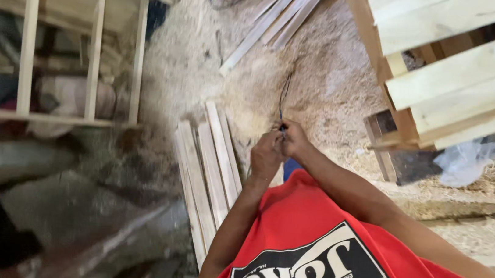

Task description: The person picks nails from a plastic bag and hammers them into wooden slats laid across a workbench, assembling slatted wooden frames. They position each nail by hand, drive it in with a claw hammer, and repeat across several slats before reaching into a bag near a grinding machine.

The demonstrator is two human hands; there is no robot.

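Both of my hands meet in front of my red shirt, over a sawdust-covered floor. My left hand (266, 155) and my right hand (294, 140) pinch the near end of a thin dark cord (283, 97) that runs away from me across the sawdust. A small dark piece sits between my fingertips; what it is cannot be told. Just left of my hands lie several pale wooden slats (208, 165) side by side on the floor.
A pale wooden pallet (463, 70) stands at the upper right, with a clear plastic bag (472, 158) under its edge. A wooden frame rack (94, 49) fills the left. More slats (272, 19) lie at the top centre. Sawdust (333, 80) covers the floor.
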